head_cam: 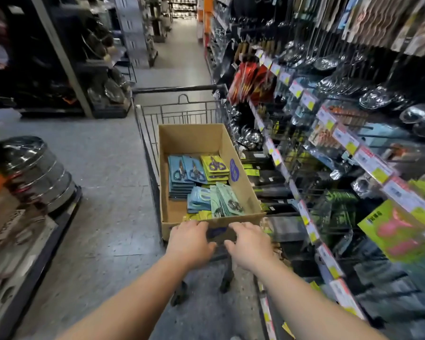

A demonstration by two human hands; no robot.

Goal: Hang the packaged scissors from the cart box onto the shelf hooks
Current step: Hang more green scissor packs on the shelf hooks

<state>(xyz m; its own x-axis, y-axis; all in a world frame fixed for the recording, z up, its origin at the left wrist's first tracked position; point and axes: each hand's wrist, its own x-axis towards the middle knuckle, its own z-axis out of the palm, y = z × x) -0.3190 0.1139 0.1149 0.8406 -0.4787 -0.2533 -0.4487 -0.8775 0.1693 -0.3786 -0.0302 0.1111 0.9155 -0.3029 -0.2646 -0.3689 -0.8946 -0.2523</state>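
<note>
Both your arms reach forward from the bottom of the frame. Your left hand [190, 240] and right hand [249, 244] sit side by side at the near end of the cardboard box [190, 139], fingers curled over its edge; whether they grip the box or the cart [179, 110] handle beneath, you cannot tell. The packaged scissors [201, 182] lie stacked inside the box, center frame. The price labels [371, 160] on the shelf hooks at right are too blurred to read.
</note>
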